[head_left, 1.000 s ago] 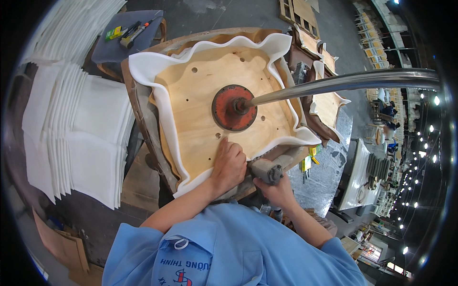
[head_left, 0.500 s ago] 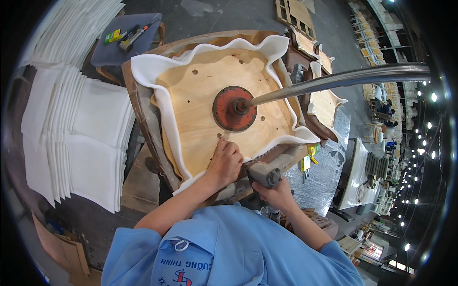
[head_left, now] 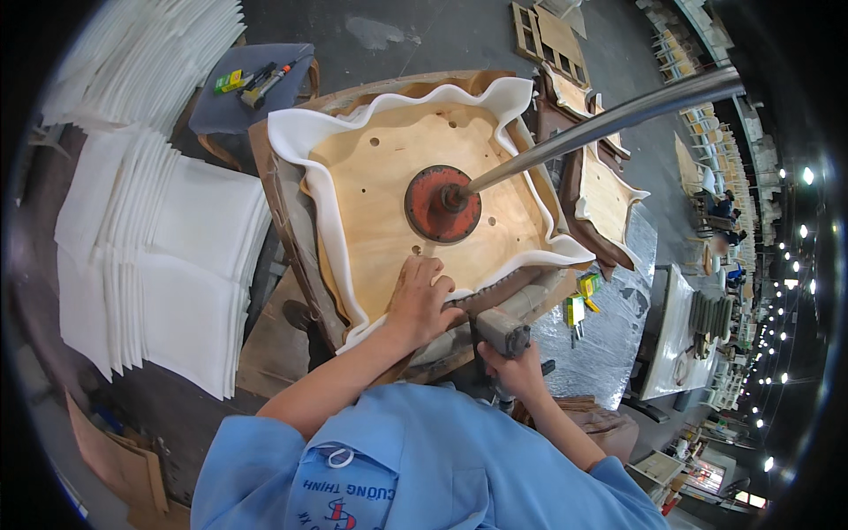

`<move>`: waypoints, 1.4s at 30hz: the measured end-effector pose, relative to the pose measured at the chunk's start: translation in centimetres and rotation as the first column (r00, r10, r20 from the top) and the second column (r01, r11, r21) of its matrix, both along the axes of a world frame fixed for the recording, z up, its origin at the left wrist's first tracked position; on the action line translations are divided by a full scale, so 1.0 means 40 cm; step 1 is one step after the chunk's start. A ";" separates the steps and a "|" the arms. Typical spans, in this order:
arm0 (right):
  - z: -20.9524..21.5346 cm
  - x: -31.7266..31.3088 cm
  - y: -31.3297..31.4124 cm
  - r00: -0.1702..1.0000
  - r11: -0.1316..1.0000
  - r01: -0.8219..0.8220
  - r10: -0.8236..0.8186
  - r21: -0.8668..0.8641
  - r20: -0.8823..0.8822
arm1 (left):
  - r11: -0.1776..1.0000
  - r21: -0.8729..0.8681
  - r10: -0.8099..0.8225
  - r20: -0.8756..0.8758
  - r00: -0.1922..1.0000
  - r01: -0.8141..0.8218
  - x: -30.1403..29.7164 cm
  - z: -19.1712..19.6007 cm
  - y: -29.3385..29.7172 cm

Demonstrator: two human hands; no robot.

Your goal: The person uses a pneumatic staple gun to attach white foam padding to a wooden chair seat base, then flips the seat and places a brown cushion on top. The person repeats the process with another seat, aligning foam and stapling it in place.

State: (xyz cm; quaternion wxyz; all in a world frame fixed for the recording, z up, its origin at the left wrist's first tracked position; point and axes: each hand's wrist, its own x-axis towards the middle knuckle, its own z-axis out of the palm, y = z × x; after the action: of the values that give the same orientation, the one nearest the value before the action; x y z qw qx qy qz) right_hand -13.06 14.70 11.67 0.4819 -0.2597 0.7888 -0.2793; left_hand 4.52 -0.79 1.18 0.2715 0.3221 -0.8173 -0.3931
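In front of me a light plywood seat panel (head_left: 380,194) lies inside a wavy white foam sheet (head_left: 330,256), whose edges stand up around it. A round red press plate (head_left: 442,203) on a metal rod sits on the panel's middle. My left hand (head_left: 419,299) rests at the near edge, fingers bent but apart over the foam and board, thumb out by the brown cover edge. My right hand (head_left: 519,371) grips a grey staple gun (head_left: 502,332), held at the near edge just right of the left hand. Its nose is hidden.
Stacked white foam sheets (head_left: 190,256) stand at left. A blue-grey padded seat (head_left: 256,110) holds tools behind them. More foam-edged panels (head_left: 609,199) lie to the right, near a plastic-covered table (head_left: 609,327) with small yellow-green boxes. The metal rod (head_left: 609,128) slants across the upper right.
My left hand's fingers have spread, the thumb moving out to the right along the near edge. The staple gun sits slightly farther right of it. The whole view has shifted a little.
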 end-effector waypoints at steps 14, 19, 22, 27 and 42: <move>-0.084 -0.066 0.105 0.961 0.947 0.240 -0.263 -0.213 -0.084 | 0.995 0.099 0.030 0.041 0.999 -0.034 -0.080 0.071 0.047; -0.044 -0.025 0.262 0.864 0.866 0.361 -0.450 -0.346 -0.225 | 0.974 0.065 -0.215 -0.031 0.976 0.216 0.163 0.106 -0.004; 0.033 0.078 0.348 0.843 0.777 0.429 -0.528 -0.461 -0.105 | 0.917 -0.204 -0.324 0.125 0.938 0.344 0.309 0.087 -0.046; 0.067 0.278 0.441 0.869 0.770 0.473 -0.487 -0.428 0.085 | 0.781 -0.285 -0.498 0.251 0.830 0.556 0.247 0.053 -0.017; -0.169 0.326 0.305 0.847 0.796 0.399 -0.510 -0.455 -0.151 | 0.586 -0.211 -0.725 0.295 0.623 0.782 -0.026 -0.027 0.013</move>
State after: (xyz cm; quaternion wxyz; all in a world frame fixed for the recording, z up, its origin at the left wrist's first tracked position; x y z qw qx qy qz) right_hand -0.03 26.91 4.91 0.2246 -0.1903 0.8096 -0.5078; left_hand 3.46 -0.27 0.12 0.0531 -0.0711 -0.9488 -0.3031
